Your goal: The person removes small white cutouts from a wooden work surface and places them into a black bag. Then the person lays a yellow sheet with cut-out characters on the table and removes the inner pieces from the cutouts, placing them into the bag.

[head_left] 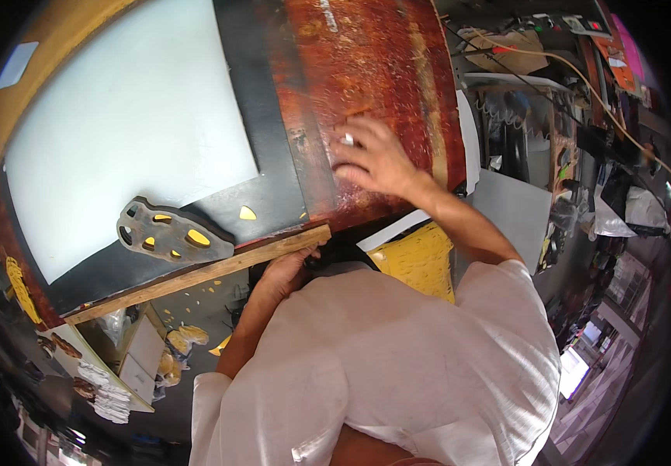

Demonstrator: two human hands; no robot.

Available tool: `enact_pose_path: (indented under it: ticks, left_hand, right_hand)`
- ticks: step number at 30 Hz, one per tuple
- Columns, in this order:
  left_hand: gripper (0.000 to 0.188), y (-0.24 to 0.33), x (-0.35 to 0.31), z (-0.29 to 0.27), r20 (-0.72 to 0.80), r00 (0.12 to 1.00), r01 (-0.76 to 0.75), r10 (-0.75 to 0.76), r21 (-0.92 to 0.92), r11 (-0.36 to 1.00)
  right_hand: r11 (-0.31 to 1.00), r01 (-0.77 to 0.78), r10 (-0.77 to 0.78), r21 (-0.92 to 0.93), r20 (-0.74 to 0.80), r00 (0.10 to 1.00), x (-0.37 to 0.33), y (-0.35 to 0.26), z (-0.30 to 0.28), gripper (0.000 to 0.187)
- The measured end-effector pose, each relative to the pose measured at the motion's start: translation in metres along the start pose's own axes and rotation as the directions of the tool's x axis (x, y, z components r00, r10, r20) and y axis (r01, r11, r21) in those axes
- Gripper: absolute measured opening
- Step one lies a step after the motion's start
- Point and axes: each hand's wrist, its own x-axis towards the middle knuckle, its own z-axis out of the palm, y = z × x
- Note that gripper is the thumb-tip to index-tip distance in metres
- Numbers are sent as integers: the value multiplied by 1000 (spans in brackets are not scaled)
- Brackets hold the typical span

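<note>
My right hand (374, 159) is over the worn red-brown table top (351, 70), its fingers apart and blurred by motion. A small white spot shows at its fingers; I cannot tell what it is. My left hand (285, 273) is low at the table's near edge, by the right end of a wooden strip (211, 270). Its fingers are curled and partly hidden. Left of it, a dark sole-shaped cutting die (168, 231) with several openings lies on a black sheet (265, 124), with yellow showing through some openings. A small yellow piece (247, 213) lies beside it.
A large white sheet (126, 116) covers the table's left part. Yellow perforated sheet (417, 260) is below the table's near edge at my right side. Bags of yellow pieces (176, 353) are down at left, near an open cabinet (137, 361). A cluttered shelf (518, 116) stands to the right.
</note>
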Motion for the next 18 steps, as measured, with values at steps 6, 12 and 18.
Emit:
enact_pose_path:
  ticks: [6, 12, 18]
  left_hand:
    - [20, 10, -4, 10, -51, 999, 14, -12, 42, 999]
    - [25, 8, -6, 14, 1, 999, -50, 50, 132, 990]
    - [25, 8, -5, 22, -40, 998, -54, 58, 98, 994]
  right_hand:
    - [988, -53, 71, 145, -124, 990, -83, -45, -2, 36]
    - [933, -319, 356, 166, -294, 887, -64, -8, -23, 49]
    - [993, 20, -14, 118, -54, 998, -100, -38, 28, 48]
